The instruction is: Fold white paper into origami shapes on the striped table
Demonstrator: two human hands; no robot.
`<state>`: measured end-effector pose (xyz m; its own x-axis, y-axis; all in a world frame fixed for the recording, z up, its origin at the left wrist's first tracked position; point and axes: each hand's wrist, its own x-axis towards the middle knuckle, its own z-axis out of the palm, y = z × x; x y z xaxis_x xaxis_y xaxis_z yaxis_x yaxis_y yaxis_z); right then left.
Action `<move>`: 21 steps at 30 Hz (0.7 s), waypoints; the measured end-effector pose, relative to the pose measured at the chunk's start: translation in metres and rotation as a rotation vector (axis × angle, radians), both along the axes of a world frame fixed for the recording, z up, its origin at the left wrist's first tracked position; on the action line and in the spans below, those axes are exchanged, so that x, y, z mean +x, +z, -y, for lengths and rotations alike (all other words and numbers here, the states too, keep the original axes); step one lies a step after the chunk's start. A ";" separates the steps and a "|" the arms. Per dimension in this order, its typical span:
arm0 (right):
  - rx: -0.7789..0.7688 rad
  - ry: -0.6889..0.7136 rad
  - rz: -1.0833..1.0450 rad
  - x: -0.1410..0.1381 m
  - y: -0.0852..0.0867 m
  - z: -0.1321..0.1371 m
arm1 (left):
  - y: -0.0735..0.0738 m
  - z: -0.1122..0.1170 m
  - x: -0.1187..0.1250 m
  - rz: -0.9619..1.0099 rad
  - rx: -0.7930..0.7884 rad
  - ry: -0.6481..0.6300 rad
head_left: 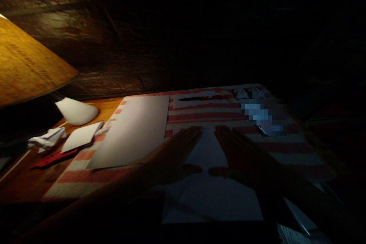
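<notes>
In the dim light a sheet of white paper (211, 202) lies in front of me, its near edge at the table's front. My left hand (181, 152) rests flat on the left side of this sheet, fingers stretched forward and thumb pointing inward. Mirroring it, my right hand (237, 150) lies flat on the right side. The two thumbs are close but apart, with paper showing between the hands. Left of my left hand lies a larger, brightly lit white sheet (134, 129), partly behind my left forearm.
A red-and-white striped cloth (200, 116) covers the table. On it are a dark knife (197, 98) and a pixelated patch (263, 118). At left stand a lamp with a yellow shade (28, 61) and white base (77, 111), a red tool (54, 158) and crumpled paper (47, 139).
</notes>
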<state>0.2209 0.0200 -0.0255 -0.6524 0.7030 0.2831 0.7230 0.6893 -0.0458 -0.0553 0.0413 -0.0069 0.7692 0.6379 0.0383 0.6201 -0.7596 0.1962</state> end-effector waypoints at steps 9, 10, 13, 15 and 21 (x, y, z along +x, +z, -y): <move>0.028 0.009 0.010 0.000 0.009 0.002 | 0.003 0.002 -0.004 -0.001 -0.003 0.005; 0.035 0.010 0.014 0.001 0.008 0.002 | 0.003 0.001 -0.003 -0.006 -0.007 0.003; 0.051 0.003 0.030 0.004 0.004 0.002 | 0.003 0.001 -0.003 -0.004 -0.017 0.004; 0.077 0.003 0.035 0.007 0.002 0.002 | 0.003 0.002 -0.004 0.008 -0.018 0.006; 0.078 0.046 0.012 0.010 0.007 0.001 | 0.004 0.002 -0.004 0.000 -0.022 0.019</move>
